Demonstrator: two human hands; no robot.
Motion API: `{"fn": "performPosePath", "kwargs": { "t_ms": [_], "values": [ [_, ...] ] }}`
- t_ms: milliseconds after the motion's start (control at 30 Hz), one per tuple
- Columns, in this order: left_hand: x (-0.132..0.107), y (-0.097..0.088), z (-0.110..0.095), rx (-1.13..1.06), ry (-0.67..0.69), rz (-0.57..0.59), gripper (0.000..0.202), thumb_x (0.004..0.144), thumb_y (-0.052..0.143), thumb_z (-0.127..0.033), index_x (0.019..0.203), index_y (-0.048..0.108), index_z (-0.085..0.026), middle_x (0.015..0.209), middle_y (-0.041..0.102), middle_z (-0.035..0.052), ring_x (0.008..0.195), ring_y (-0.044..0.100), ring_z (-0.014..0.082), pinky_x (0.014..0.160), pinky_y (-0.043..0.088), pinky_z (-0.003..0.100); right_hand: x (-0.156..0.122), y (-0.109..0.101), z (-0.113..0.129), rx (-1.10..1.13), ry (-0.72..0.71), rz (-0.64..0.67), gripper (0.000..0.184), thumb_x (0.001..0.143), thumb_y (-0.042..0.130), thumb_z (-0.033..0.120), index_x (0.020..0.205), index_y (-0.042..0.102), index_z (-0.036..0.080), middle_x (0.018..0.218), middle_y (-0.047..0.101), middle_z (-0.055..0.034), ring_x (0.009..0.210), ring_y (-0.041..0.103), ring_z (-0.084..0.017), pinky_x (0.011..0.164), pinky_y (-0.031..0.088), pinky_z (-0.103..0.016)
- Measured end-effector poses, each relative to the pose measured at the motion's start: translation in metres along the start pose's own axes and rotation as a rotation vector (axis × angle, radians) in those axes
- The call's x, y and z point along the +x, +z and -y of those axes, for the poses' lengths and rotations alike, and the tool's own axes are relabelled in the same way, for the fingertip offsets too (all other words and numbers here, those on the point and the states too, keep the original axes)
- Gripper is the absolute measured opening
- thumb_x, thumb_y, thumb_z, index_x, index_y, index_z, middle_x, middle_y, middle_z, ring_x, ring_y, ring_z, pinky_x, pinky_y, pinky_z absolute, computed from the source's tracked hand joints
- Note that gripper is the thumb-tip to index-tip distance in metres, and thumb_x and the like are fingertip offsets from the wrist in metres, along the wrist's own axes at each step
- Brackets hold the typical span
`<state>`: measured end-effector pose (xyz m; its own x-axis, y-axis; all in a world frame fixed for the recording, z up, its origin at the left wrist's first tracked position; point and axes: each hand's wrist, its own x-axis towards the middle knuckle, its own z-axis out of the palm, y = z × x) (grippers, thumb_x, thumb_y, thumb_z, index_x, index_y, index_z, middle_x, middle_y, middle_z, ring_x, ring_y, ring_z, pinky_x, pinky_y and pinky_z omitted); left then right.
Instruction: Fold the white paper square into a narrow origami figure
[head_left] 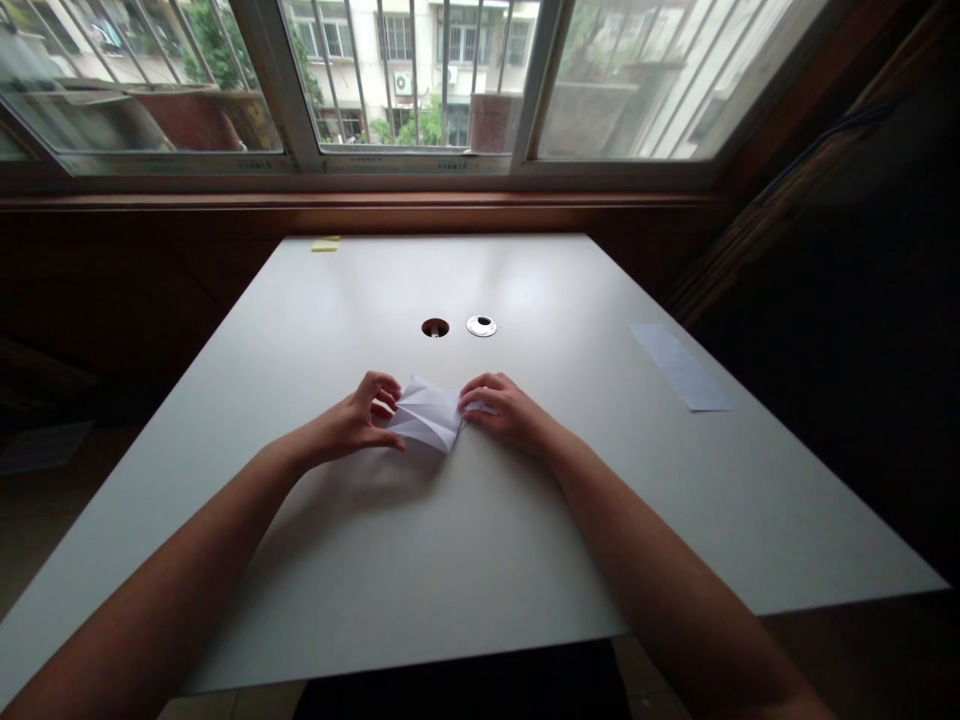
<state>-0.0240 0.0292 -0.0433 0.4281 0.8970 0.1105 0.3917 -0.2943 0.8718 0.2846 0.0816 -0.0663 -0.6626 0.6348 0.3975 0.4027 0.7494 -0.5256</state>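
pressing down on a small folded white paper (429,415), we keep it flat on the white table (480,560), in the middle of the top and a little toward the near side. it is creased into several triangular facets, with one point aimed at us. our left hand (360,418) pinches its left edge, fingers curled together with the tips on the paper; our right hand (504,408) lies on its right edge, fingers together and pushing down on a flap.

farther off, a round cable hole (435,327) and a loose white cap (481,325) sit just beyond the paper. a strip of paper (681,367) lies well apart at the right, and a yellow sticky note (325,244) at the far left edge, under the window (420,80).

as we judge it, the smooth tabletop could let the paper slide if one hand presses harder than the other, skewing the crease. a sharp tug at the pinched edge might tear a worn fold.
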Motion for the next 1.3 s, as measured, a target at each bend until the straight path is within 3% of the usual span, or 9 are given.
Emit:
{"fn": "performPosePath", "kwargs": {
  "t_ms": [67,133,300,400,567,700,900,1067,1300],
  "values": [
    [-0.006,0.007,0.004,0.097,0.012,0.007,0.064,0.065,0.086,-0.041,0.112,0.044,-0.024,0.106,0.053,0.0038,0.090,0.060,0.0179,0.074,0.055,0.033,0.000,0.000,0.001,-0.007,0.003,-0.005,0.012,0.087,0.068,0.028,0.098,0.073,0.027,0.108,0.066,-0.0063,0.102,0.057,-0.022,0.095,0.048,-0.042],
    [-0.009,0.014,0.005,0.153,0.119,-0.037,0.054,0.071,0.082,-0.042,0.108,0.049,-0.023,0.108,0.053,0.0047,0.089,0.059,0.0173,0.076,0.055,0.033,0.001,-0.001,0.003,-0.015,0.009,-0.005,0.012,0.087,0.069,0.029,0.097,0.073,0.026,0.108,0.066,-0.0066,0.101,0.057,-0.023,0.095,0.047,-0.042],
    [-0.002,0.028,-0.003,0.421,0.261,-0.055,0.024,0.087,0.068,-0.038,0.105,0.064,-0.023,0.120,0.048,0.0089,0.103,0.056,0.0203,0.093,0.052,0.039,0.001,-0.001,0.006,-0.036,0.001,-0.022,0.012,0.085,0.071,0.032,0.095,0.073,0.025,0.104,0.066,-0.0068,0.099,0.056,-0.023,0.094,0.048,-0.042],
    [0.003,0.032,-0.005,0.476,0.322,-0.075,0.018,0.088,0.066,-0.038,0.099,0.070,-0.024,0.118,0.048,0.0080,0.099,0.057,0.0188,0.091,0.054,0.039,0.001,-0.001,0.007,-0.046,-0.002,-0.035,0.014,0.088,0.068,0.034,0.096,0.072,0.025,0.102,0.065,-0.0073,0.096,0.057,-0.022,0.091,0.049,-0.042],
    [0.007,0.036,0.004,0.539,0.345,-0.080,0.022,0.089,0.064,-0.038,0.106,0.071,-0.025,0.118,0.051,0.0093,0.096,0.058,0.0204,0.085,0.056,0.040,0.002,-0.007,0.029,-0.038,0.054,-0.135,0.022,0.094,0.056,0.038,0.109,0.065,0.025,0.111,0.059,-0.0097,0.101,0.056,-0.023,0.092,0.051,-0.045],
    [0.007,0.038,0.007,0.630,0.391,-0.093,0.024,0.088,0.065,-0.038,0.108,0.070,-0.025,0.117,0.055,0.0103,0.102,0.056,0.0252,0.086,0.055,0.044,0.004,-0.011,0.060,-0.058,-0.012,-0.215,0.043,0.087,0.065,0.041,0.128,0.055,0.030,0.124,0.054,-0.0098,0.115,0.050,-0.027,0.099,0.049,-0.049],
    [0.006,0.042,-0.003,0.802,0.432,-0.084,0.017,0.093,0.058,-0.035,0.097,0.071,-0.023,0.117,0.056,0.0101,0.097,0.054,0.0225,0.088,0.052,0.041,0.009,-0.002,0.090,-0.151,-0.078,-0.137,0.057,0.085,0.068,0.033,0.138,0.048,0.037,0.144,0.044,-0.0047,0.133,0.035,-0.033,0.111,0.038,-0.056],
    [0.006,0.046,-0.008,0.786,0.484,-0.079,0.018,0.095,0.057,-0.033,0.107,0.070,-0.028,0.116,0.058,0.0079,0.093,0.054,0.0188,0.086,0.052,0.037,0.011,0.004,0.090,-0.146,-0.059,-0.169,0.045,0.087,0.058,0.016,0.128,0.055,0.034,0.141,0.047,-0.0047,0.132,0.037,-0.031,0.109,0.040,-0.055],
    [0.009,0.044,-0.002,0.764,0.479,-0.040,0.024,0.096,0.055,-0.035,0.114,0.070,-0.033,0.117,0.058,0.0073,0.089,0.054,0.0168,0.085,0.052,0.035,0.007,-0.003,0.078,-0.009,0.094,-0.426,0.038,0.079,0.052,0.003,0.109,0.056,0.027,0.123,0.052,-0.0082,0.116,0.051,-0.027,0.097,0.050,-0.049]
  ]
}}
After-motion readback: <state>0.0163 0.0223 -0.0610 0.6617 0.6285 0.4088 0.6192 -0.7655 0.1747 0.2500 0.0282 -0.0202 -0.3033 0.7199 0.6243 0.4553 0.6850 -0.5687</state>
